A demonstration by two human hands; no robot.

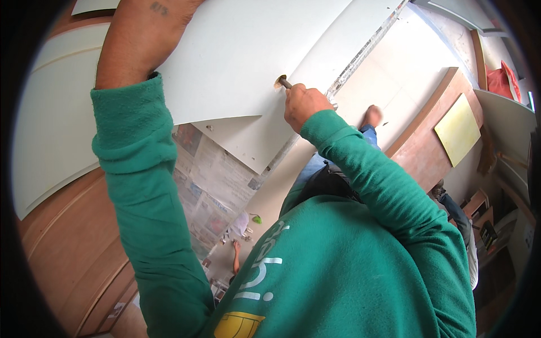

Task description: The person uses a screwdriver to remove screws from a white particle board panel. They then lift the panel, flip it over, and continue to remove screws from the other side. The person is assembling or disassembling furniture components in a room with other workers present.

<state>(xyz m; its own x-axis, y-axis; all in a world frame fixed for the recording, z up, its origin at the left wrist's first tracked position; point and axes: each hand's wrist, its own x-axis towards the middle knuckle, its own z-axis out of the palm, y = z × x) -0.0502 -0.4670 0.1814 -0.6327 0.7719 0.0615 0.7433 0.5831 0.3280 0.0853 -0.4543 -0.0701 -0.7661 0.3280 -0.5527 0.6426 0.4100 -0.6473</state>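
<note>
My right hand is closed around a dark rod-shaped tool, whose exact kind I cannot make out. The tool's far end meets a small round hole with a raw, brownish edge in a large white panel. At the top left, my left hand reaches over the same panel. Its fingers lie beyond the picture's upper edge, so whether they grip anything is hidden. Both forearms are in green sleeves.
Newspaper lies beneath the white panel. Other white panels and brown wooden boards stand at left. On the right, a yellow square sheet lies on a wooden board. Another person's arm shows at the lower middle.
</note>
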